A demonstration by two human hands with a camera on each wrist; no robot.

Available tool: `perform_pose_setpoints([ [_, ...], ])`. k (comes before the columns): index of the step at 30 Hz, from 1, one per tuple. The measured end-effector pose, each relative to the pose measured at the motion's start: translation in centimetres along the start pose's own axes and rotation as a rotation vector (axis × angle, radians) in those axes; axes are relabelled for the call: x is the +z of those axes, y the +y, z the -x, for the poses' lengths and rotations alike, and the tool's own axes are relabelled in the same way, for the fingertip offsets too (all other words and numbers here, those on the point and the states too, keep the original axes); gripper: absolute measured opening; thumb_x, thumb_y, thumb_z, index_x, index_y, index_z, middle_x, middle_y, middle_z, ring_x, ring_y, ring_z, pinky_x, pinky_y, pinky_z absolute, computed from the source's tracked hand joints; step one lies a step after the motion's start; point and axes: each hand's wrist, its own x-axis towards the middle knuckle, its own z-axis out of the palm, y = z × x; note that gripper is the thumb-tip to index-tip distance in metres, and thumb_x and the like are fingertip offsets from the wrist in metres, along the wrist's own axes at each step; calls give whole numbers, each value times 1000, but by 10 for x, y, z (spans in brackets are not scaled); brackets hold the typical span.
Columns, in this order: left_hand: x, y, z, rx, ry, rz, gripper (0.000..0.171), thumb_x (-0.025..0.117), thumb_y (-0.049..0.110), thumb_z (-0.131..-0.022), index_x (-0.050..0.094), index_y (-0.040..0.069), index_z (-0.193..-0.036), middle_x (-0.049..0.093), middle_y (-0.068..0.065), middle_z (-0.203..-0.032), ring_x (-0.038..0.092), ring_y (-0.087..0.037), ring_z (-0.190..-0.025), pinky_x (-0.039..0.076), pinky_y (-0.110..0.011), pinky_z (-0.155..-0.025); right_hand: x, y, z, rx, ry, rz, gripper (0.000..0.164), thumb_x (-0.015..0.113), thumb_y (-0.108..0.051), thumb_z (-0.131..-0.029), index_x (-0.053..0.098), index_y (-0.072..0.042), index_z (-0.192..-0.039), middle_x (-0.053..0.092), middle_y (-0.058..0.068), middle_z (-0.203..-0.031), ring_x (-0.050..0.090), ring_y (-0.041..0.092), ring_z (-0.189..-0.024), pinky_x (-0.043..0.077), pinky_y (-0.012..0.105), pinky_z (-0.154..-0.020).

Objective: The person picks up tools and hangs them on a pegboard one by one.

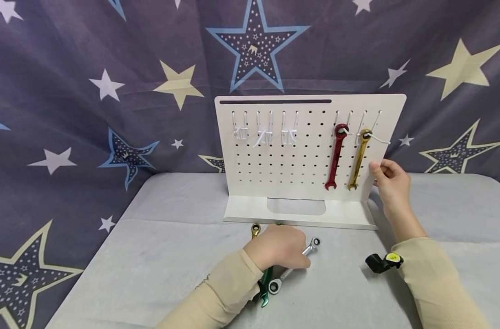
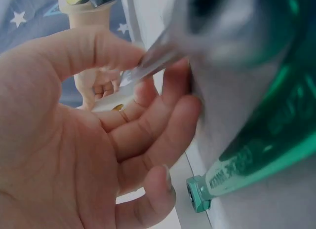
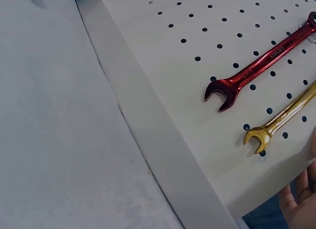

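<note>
In the left wrist view, my left hand (image 1: 280,246) pinches a silver wrench (image 2: 160,58) between thumb and fingertips, low over the table. The silver wrench (image 1: 312,248) shows ring ends on both sides of the hand in the head view. Beside it lies a green wrench (image 1: 265,287), partly under the hand. A gold wrench (image 1: 255,230) pokes out beyond the knuckles. My right hand (image 1: 393,187) grips the right edge of a white pegboard (image 1: 369,101), thumb in front. On its hooks hang a red wrench (image 1: 335,157) and another gold wrench (image 1: 358,160).
Several white hooks (image 1: 264,132) on the board's left side hold nothing. The board stands on a white base (image 1: 250,212) toward the back of the cloth-covered table (image 1: 151,256). A black wrist device (image 1: 379,263) sits at the right sleeve. A star-patterned curtain (image 1: 143,45) hangs behind.
</note>
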Motion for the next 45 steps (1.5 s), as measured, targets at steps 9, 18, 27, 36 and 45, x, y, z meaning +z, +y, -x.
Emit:
perform_pose_setpoints([
  [9,-7,-4,-1,44,39,196,14,65,23,-92,62,16,-81,56,11,-61,50,-7,-54,40,-26,-54,0,-2,2,-3,-10,18,14,73,-23,-89,60,-17,-87,55,-9,-75,51,3,-70,45,12,-60],
  [18,-17,-14,-3,-8,189,231,12,61,26,-98,61,18,-107,61,17,-82,54,-2,-66,42,-27,-66,-1,0,0,-9,0,43,13,72,-22,-90,60,-17,-87,55,-10,-74,51,2,-70,45,12,-59],
  [27,-25,-19,-5,-34,365,370,19,58,31,-102,62,20,-117,67,15,-94,57,-2,-71,45,-25,-65,0,0,0,-12,4,33,14,73,-23,-89,60,-19,-85,55,-9,-75,51,3,-70,45,12,-60],
  [36,-31,-21,-3,16,690,528,23,59,30,-102,62,20,-122,69,8,-98,61,-8,-85,48,-27,-69,-1,0,1,-21,9,33,14,74,-21,-89,61,-17,-87,55,-9,-74,51,3,-70,45,12,-59],
  [45,-44,-22,0,42,889,640,25,59,30,-101,63,17,-122,68,2,-101,62,-12,-85,48,-30,-61,0,2,-1,-48,16,104,14,72,-25,-90,60,-19,-88,54,-11,-76,49,2,-70,44,12,-60],
])
